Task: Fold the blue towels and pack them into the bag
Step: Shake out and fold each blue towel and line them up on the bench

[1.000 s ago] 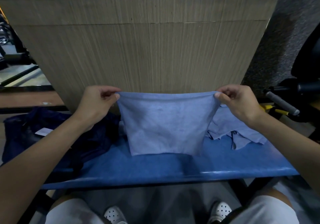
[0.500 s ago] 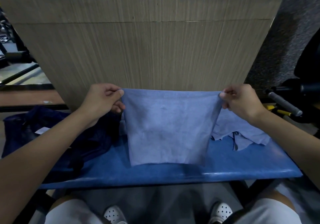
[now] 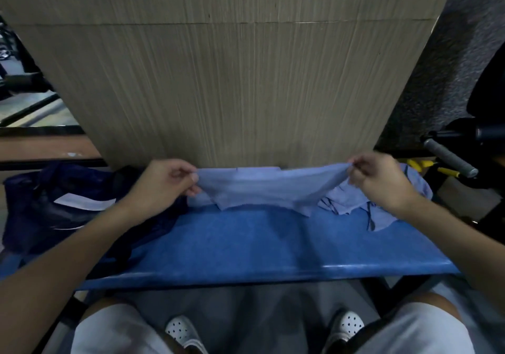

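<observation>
While both hands are lifted over the far edge of the desk (image 3: 259, 244), a blue towel (image 3: 262, 189) hangs stretched between them, sagging in the middle. The left hand (image 3: 161, 187) pinches the towel's left upper corner between the thumb and curled fingers. The right hand (image 3: 382, 181) pinches the right upper corner between the thumb and fingertips, its other fingers curled in. The towel's lower edge seems to lie on the far part of the desk top, while the near part of the desk is bare blue surface. At the desk's far right corner, just beside and partly under the right hand, lies a rumpled heap of blue towels (image 3: 352, 203), one flap reaching toward the near side. On the desk's left end sits the dark navy bag (image 3: 32, 217), slumped open, with a white label (image 3: 82, 203) showing inside. A wooden panel (image 3: 246, 94) rises straight behind the desk. Off the desk's right end a grey handle (image 3: 451, 159) sticks out. Below the desk's near edge are the person's knees and white shoes (image 3: 180, 331).
</observation>
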Available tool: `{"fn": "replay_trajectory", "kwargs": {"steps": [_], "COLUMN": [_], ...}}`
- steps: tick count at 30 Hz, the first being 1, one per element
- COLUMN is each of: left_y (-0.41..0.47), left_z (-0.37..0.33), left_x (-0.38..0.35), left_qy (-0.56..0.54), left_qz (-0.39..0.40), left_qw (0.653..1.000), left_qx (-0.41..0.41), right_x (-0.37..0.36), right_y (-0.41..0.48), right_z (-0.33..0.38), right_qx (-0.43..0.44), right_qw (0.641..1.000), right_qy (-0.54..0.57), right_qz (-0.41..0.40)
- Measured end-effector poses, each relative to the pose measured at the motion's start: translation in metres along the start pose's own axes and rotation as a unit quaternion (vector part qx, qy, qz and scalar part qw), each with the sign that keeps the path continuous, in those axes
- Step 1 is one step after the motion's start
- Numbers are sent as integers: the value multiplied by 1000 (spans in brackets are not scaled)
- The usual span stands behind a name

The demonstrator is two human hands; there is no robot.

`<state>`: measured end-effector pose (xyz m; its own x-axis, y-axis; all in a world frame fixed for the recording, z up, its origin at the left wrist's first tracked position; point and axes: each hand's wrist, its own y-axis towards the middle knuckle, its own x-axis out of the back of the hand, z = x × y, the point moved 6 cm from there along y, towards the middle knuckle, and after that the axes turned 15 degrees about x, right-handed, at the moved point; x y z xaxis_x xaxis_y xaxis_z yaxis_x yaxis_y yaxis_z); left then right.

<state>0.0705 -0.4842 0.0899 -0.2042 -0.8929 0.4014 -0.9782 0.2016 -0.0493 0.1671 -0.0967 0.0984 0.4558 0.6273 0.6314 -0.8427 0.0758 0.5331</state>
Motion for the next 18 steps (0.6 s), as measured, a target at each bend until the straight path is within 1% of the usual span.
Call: {"fn": "replay_trajectory", "kwargs": {"steps": [4,6,8,11,14,16,18], "left_y": [-19,-30,-36,-37,-32,-27,-20], "left_z": [71,99,116,126,130,132,133], "left_x": [-28,-37,-40,-43,-47,-51,-58], "left_qy": [42,47,45,52,110,166,183], "left_qz": [96,147,177,183,195,196,166], "left_qw": [988,975,966,962,955,951,961], "left_qx": [113,158,183,196,192,173,125], "right_x": [-46,-63,-74,-83,-87,-93,-104], "right_y": [-59,-84,-100,-109,-107,-107,-109], "right_z": [-26,-37,-44,-49,-48,-49,-54], "right_qx": [-65,-89,-92,-99,-115,-136,-153], "right_qw": [985,974,965,962,957,950,948], "right_qy": [7,11,8,14,33,62,92], "right_qz": [157,209,244,255,264,272,265]}}
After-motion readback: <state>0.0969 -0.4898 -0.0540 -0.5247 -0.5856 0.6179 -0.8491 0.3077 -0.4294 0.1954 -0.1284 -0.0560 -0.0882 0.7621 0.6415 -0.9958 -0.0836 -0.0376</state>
